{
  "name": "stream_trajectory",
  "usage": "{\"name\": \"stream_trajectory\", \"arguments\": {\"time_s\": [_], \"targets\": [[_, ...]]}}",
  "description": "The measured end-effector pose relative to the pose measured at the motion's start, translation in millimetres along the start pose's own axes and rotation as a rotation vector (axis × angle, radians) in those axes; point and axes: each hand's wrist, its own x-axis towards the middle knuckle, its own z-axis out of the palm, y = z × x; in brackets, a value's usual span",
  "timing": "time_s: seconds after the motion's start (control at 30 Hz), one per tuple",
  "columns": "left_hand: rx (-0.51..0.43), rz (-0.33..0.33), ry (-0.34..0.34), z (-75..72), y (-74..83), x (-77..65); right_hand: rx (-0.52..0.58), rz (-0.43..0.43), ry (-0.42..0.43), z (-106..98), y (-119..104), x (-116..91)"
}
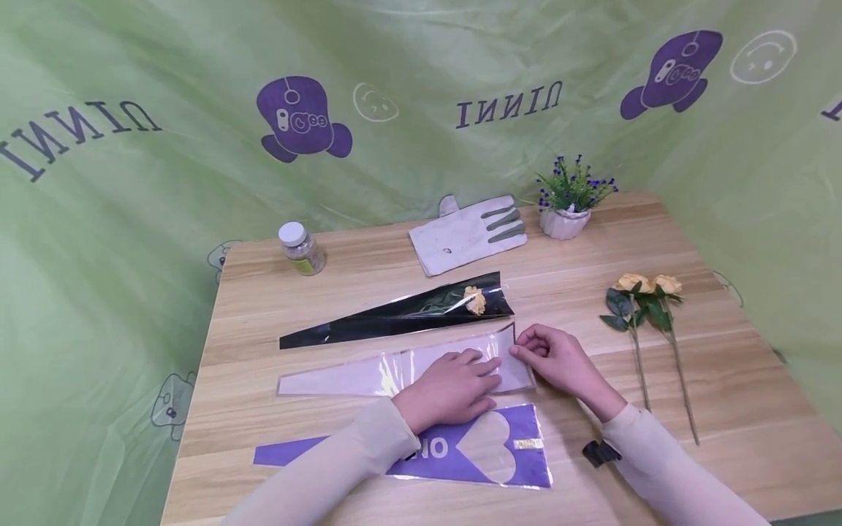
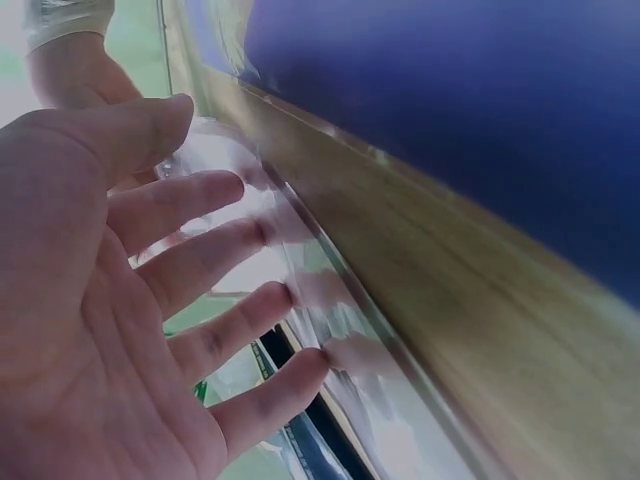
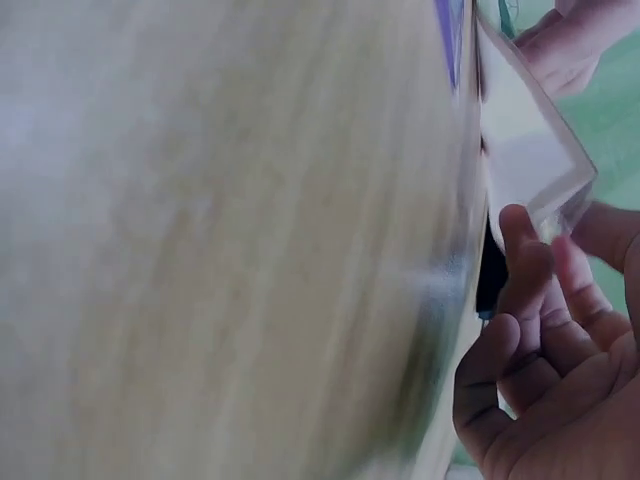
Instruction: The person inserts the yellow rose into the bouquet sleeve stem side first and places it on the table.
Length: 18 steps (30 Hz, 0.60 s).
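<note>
A white flower sleeve (image 1: 342, 376) with a clear front lies across the middle of the table. My left hand (image 1: 454, 387) rests on it, fingers spread; the left wrist view shows those fingers (image 2: 210, 255) fairly straight against the glossy film. At the sleeve's wide right end, my right hand (image 1: 555, 358) pinches the edge near the upper corner. In the right wrist view, thumb and forefinger meet at the corner of the white sleeve (image 3: 530, 150), which is lifted a little. Behind it lies a black sleeve (image 1: 368, 325) holding a yellow rose (image 1: 475, 300).
A purple sleeve (image 1: 526, 467) with a heart window lies in front, partly under my left arm. Two yellow roses (image 1: 647, 285) lie at right. A black strip (image 1: 600, 454) is beside my right sleeve. Behind are a jar (image 1: 302, 250), a glove (image 1: 460, 234) and a potted plant (image 1: 569, 197).
</note>
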Motion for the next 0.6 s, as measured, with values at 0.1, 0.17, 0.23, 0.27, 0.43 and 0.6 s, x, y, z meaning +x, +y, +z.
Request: {"name": "stream_trajectory", "arguments": {"time_s": [0.1,0.17,0.23,0.27,0.43,0.6], "targets": [[0.024,-0.002,-0.004,-0.5,0.0,2.0,-0.051,0.0,-0.012,-3,-2,-3],[0.034,-0.003,-0.004,-0.2,0.1,3.6,-0.066,-0.008,-0.023,-5,-3,-6],[0.042,-0.004,0.002,-0.1,0.1,4.4,-0.074,-0.037,-0.033,-6,-4,-9],[0.046,-0.005,0.006,0.1,-0.1,4.7,-0.075,-0.054,-0.036,-6,-5,-10],[0.073,0.01,0.041,2.3,-1.5,7.2,-0.094,-0.11,-0.041,-4,-10,-13],[0.131,0.026,0.053,2.3,0.9,11.6,-0.138,-0.103,-0.005,-2,-13,-15]]}}
